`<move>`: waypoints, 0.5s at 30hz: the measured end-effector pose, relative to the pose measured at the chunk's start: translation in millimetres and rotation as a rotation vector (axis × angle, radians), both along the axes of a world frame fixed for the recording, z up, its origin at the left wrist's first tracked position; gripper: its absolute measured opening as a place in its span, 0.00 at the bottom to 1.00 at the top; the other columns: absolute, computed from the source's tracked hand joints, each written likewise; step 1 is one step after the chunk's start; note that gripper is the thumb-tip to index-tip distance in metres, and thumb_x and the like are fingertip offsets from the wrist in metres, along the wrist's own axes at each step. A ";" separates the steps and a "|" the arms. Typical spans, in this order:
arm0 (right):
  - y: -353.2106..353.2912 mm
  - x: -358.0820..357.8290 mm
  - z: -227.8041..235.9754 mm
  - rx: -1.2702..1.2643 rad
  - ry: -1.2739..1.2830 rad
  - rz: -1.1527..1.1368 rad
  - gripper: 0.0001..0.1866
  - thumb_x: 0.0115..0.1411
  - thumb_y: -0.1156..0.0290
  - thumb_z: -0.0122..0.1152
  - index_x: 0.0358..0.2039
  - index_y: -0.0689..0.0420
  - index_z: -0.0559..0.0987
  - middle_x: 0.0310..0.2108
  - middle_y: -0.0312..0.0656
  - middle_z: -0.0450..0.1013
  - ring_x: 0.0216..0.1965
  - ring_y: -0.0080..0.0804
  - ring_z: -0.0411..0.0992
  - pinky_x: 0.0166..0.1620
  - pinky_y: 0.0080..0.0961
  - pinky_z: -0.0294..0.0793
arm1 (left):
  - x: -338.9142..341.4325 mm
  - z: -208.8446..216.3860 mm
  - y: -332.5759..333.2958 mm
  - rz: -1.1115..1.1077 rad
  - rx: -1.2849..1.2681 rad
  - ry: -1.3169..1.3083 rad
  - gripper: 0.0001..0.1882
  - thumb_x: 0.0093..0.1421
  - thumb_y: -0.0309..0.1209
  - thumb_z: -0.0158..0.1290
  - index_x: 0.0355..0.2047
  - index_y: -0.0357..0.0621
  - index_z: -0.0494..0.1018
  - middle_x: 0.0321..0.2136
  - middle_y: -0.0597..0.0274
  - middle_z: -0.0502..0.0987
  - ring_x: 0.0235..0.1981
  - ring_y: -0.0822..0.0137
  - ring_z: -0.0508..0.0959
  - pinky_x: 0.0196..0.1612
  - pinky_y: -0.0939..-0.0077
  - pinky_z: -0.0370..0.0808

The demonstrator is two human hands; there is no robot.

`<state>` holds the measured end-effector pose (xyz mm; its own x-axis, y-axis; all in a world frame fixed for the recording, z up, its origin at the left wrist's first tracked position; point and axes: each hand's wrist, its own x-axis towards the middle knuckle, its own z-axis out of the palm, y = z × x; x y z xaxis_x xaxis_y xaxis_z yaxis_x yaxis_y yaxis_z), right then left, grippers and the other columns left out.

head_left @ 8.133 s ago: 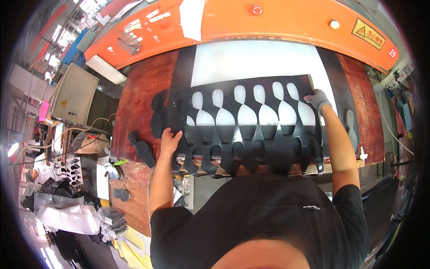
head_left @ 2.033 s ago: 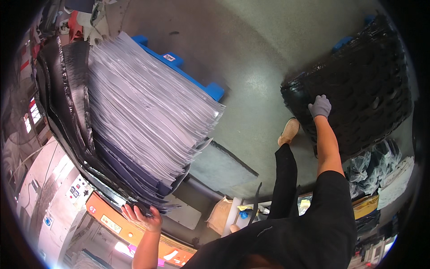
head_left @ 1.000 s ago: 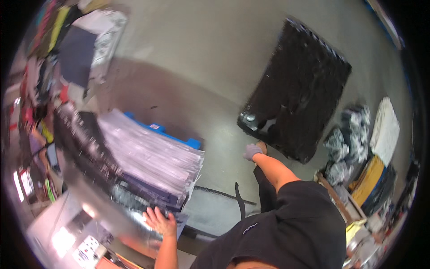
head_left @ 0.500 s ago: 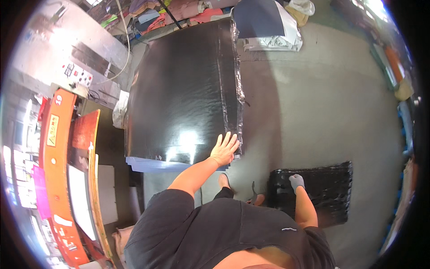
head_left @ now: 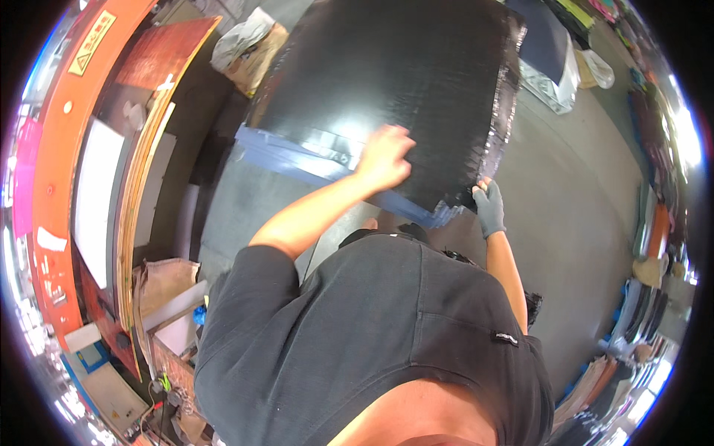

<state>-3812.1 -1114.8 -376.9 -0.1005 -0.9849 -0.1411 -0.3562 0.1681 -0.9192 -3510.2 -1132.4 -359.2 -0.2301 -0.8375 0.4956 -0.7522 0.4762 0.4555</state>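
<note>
A large stack of glossy black sheets (head_left: 401, 82) lies in front of me, with bluish layers (head_left: 290, 160) showing along its near edge. My bare left hand (head_left: 384, 157) is over the near part of the top sheet, its fingers bent and smeared by motion. Whether it touches the surface is unclear. At the near right corner, my right hand (head_left: 489, 209), in a grey glove with bare fingertips, is closed on the black sheet's edge. A crinkled shiny strip (head_left: 500, 111) runs along the stack's right side. My body mostly hides a smaller black stack (head_left: 533, 306) on the floor.
An orange machine frame (head_left: 52, 171) and upright boards (head_left: 141, 178) stand at the left. Beyond the stack's far left side sits a whitish bag (head_left: 245, 41). A dark sheet pile (head_left: 539, 44) lies at the far right; grey floor (head_left: 573, 201) extends on the right.
My view has shifted and turned. My right hand has left the smaller black stack and taken hold of the big stack's near right corner. My left hand has moved leftward from that corner.
</note>
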 end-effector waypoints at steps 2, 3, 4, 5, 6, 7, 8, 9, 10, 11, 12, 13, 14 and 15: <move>-16.0 11.0 2.5 0.164 0.138 -0.014 0.30 0.53 0.63 0.60 0.54 0.63 0.67 0.48 0.52 0.70 0.49 0.36 0.69 0.52 0.28 0.66 | 82.8 -0.3 10.1 0.526 -0.061 -0.026 0.21 0.40 0.27 0.53 0.38 0.37 0.72 0.42 0.44 0.72 0.48 0.45 0.70 0.52 0.52 0.65; -21.1 13.0 3.2 0.205 0.166 -0.036 0.30 0.51 0.61 0.61 0.53 0.63 0.68 0.45 0.50 0.72 0.47 0.34 0.70 0.51 0.27 0.67 | 122.3 -0.2 17.5 0.766 0.057 0.025 0.21 0.43 0.28 0.53 0.41 0.36 0.70 0.44 0.44 0.71 0.50 0.45 0.68 0.54 0.53 0.63; -24.5 12.5 4.1 0.209 0.217 -0.034 0.28 0.52 0.61 0.60 0.50 0.63 0.71 0.43 0.47 0.74 0.45 0.32 0.71 0.48 0.26 0.68 | 157.4 0.0 22.1 0.990 0.231 0.158 0.22 0.48 0.32 0.54 0.44 0.36 0.70 0.46 0.44 0.70 0.54 0.48 0.66 0.56 0.57 0.63; -27.2 10.8 4.8 0.205 0.252 0.032 0.26 0.52 0.61 0.60 0.49 0.63 0.72 0.40 0.45 0.74 0.43 0.31 0.72 0.47 0.26 0.68 | 188.4 1.0 23.2 1.021 0.210 0.308 0.24 0.50 0.33 0.54 0.47 0.35 0.68 0.46 0.45 0.71 0.53 0.49 0.67 0.56 0.61 0.64; -29.0 7.6 5.5 0.202 0.274 0.034 0.24 0.52 0.62 0.59 0.47 0.63 0.74 0.38 0.43 0.75 0.42 0.30 0.72 0.46 0.25 0.69 | 210.5 1.0 23.5 1.075 0.317 0.475 0.25 0.52 0.35 0.54 0.49 0.34 0.67 0.46 0.46 0.71 0.52 0.51 0.69 0.55 0.64 0.65; -30.6 4.7 5.6 0.177 0.300 0.098 0.23 0.53 0.62 0.59 0.46 0.63 0.75 0.36 0.42 0.75 0.40 0.29 0.72 0.45 0.25 0.69 | 225.4 0.7 22.6 1.016 0.364 0.531 0.27 0.53 0.35 0.54 0.51 0.34 0.65 0.46 0.48 0.72 0.50 0.52 0.70 0.55 0.67 0.65; -31.8 1.6 5.1 0.164 0.319 0.134 0.22 0.53 0.63 0.59 0.45 0.62 0.75 0.35 0.40 0.74 0.39 0.27 0.71 0.44 0.24 0.69 | 237.0 1.8 20.4 0.969 0.456 0.599 0.28 0.54 0.35 0.53 0.54 0.34 0.63 0.45 0.49 0.72 0.49 0.53 0.72 0.54 0.70 0.66; -32.7 -0.8 4.0 0.166 0.324 0.162 0.21 0.53 0.63 0.58 0.45 0.62 0.76 0.33 0.38 0.74 0.37 0.26 0.71 0.42 0.23 0.68 | 242.3 2.7 14.8 0.956 0.465 0.568 0.25 0.56 0.35 0.53 0.52 0.37 0.65 0.43 0.53 0.75 0.41 0.59 0.76 0.47 0.69 0.71; -33.1 -2.6 2.4 0.199 0.255 0.139 0.20 0.54 0.64 0.58 0.45 0.62 0.76 0.31 0.37 0.73 0.35 0.24 0.70 0.41 0.22 0.68 | 245.9 5.1 9.2 0.980 0.552 0.711 0.23 0.56 0.36 0.53 0.50 0.38 0.67 0.41 0.54 0.75 0.39 0.61 0.76 0.44 0.68 0.71; -33.3 -3.8 0.3 0.246 0.171 0.109 0.20 0.54 0.64 0.58 0.45 0.61 0.76 0.30 0.35 0.72 0.33 0.22 0.69 0.39 0.21 0.68 | 249.2 9.4 2.6 1.000 0.644 0.860 0.21 0.57 0.36 0.53 0.48 0.38 0.68 0.39 0.56 0.75 0.37 0.63 0.76 0.40 0.67 0.72; -33.0 -4.4 -1.7 0.317 0.058 0.078 0.19 0.54 0.65 0.57 0.45 0.61 0.76 0.29 0.33 0.71 0.31 0.20 0.68 0.37 0.20 0.68 | 250.5 13.5 -3.6 0.997 0.710 1.004 0.19 0.57 0.37 0.53 0.46 0.39 0.70 0.38 0.57 0.76 0.35 0.65 0.76 0.37 0.67 0.73; -32.5 -4.6 -3.3 0.310 0.042 0.077 0.19 0.55 0.65 0.57 0.45 0.62 0.75 0.28 0.32 0.70 0.29 0.19 0.67 0.35 0.18 0.67 | 253.1 18.8 -9.5 0.973 0.753 1.161 0.16 0.57 0.39 0.54 0.41 0.42 0.71 0.32 0.61 0.75 0.28 0.69 0.74 0.29 0.68 0.71; -31.8 -4.5 -4.2 0.321 -0.010 0.072 0.18 0.55 0.66 0.57 0.45 0.62 0.75 0.27 0.31 0.69 0.28 0.17 0.65 0.33 0.17 0.66 | 254.9 23.3 -15.8 0.992 0.796 1.172 0.16 0.57 0.39 0.54 0.41 0.42 0.71 0.31 0.62 0.74 0.27 0.69 0.74 0.28 0.67 0.72; -31.0 -4.1 -4.0 0.336 -0.085 0.046 0.18 0.55 0.67 0.56 0.45 0.62 0.74 0.26 0.30 0.68 0.26 0.16 0.64 0.30 0.16 0.65 | 256.8 26.9 -22.4 1.010 0.837 1.179 0.16 0.57 0.39 0.55 0.41 0.43 0.71 0.30 0.62 0.74 0.27 0.68 0.74 0.28 0.67 0.72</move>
